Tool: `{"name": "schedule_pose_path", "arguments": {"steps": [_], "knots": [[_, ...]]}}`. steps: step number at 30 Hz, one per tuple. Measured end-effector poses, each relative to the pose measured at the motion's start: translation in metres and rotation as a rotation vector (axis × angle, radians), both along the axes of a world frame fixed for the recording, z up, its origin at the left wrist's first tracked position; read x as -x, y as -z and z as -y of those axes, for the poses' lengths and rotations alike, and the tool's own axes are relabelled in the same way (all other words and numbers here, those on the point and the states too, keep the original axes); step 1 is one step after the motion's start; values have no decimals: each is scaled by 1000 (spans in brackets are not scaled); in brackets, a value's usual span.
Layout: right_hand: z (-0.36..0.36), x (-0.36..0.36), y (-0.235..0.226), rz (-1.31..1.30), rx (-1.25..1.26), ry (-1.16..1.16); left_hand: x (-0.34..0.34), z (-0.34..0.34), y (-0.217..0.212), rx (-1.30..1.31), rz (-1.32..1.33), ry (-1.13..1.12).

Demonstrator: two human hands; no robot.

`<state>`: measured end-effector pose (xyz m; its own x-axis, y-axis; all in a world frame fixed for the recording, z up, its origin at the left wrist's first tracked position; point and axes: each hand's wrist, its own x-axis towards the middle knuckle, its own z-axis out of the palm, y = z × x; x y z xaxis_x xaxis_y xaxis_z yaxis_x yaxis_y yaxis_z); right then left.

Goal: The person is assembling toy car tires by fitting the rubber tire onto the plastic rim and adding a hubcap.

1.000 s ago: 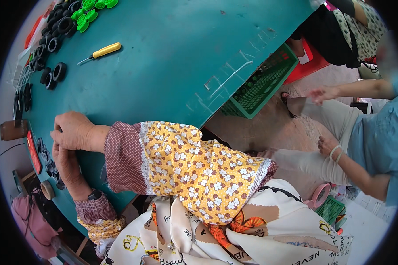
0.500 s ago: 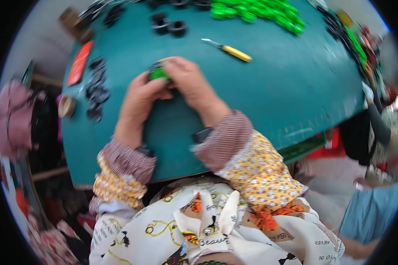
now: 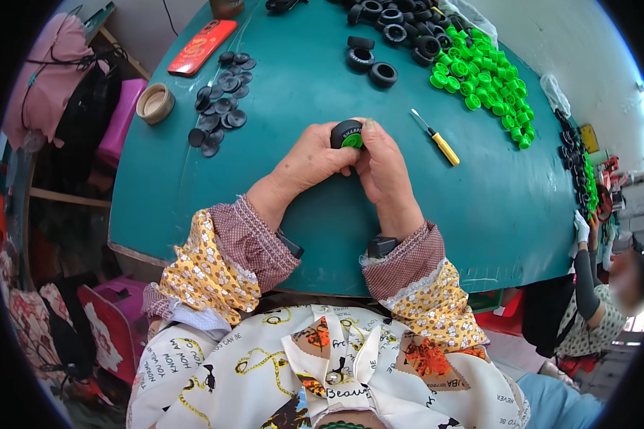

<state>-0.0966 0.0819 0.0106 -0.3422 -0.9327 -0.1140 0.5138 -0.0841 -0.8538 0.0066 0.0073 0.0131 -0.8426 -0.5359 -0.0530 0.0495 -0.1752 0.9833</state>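
Observation:
Above the middle of the green table, my left hand and my right hand hold a small black toy tyre between them. A green wheel hub shows in the tyre's lower side, partly covered by my left thumb. My right thumb presses at the tyre's right edge. Fingers of both hands are curled round it, and its underside is hidden. To the right of my hands lies a screwdriver with a yellow handle, touched by neither hand.
Black tyres and green hubs are heaped at the far side. Black discs, a red-cased phone and a tape roll lie at the left. Another person works at the table's right edge.
The view has swung, so the table's things appear farther right and lower. Both hands still hold the tyre and hub; more of the black tyre faces up now.

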Motion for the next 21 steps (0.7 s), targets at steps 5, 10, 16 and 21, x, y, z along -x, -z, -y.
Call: {"name": "schedule_pose_path", "arguments": {"steps": [5, 10, 16, 21], "knots": [[2, -6, 4, -45, 19, 109, 2, -1, 3, 84, -14, -20], [2, 6, 8, -19, 14, 26, 3, 7, 9, 23, 24, -10], [-2, 0, 0, -148, -21, 63, -4, 8, 10, -104, -32, 59], [-3, 0, 3, -230, -2, 58, -2, 4, 7, -101, 5, 125]]}}
